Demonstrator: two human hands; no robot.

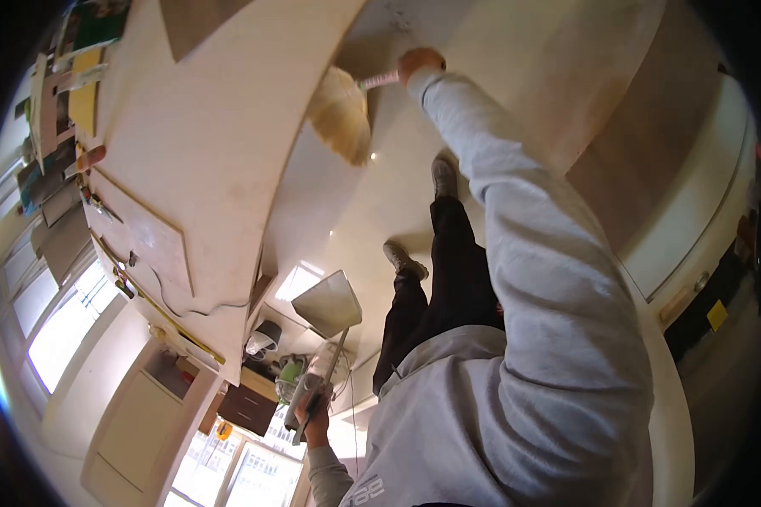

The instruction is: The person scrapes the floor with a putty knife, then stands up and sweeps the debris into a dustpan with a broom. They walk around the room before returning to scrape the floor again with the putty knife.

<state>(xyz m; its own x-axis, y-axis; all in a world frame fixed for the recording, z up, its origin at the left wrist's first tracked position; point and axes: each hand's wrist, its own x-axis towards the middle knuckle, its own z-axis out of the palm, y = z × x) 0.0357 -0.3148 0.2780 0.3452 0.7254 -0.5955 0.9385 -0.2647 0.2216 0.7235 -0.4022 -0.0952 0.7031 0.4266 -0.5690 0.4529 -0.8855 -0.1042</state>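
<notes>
Far left: pale surface [211, 127], a flat board [144, 232] lying on it, and a thin cable [177, 311] trailing past the board's lower end.

Next, low in view: left hand [315, 412], fingers closed around the handle of the dustpan [328, 302]. Dustpan is held away from the body; handle runs up and slightly right from the hand to the pan. Broad front edge points up and left, toward the surface side. Whether the pan touches anything below cannot be told.

Upper middle: brush [340, 117], just right of the surface's edge in view. Bristle head slants from upper left to lower right, tips lowest; short pinkish handle leaves its upper right side and runs nearly level to the right hand [420, 63], which is clamped on the handle's end. Contact between bristles and floor [359, 203] cannot be told.

Rightward and below the brush: two shoes [407, 258] on the floor, apart.
</notes>
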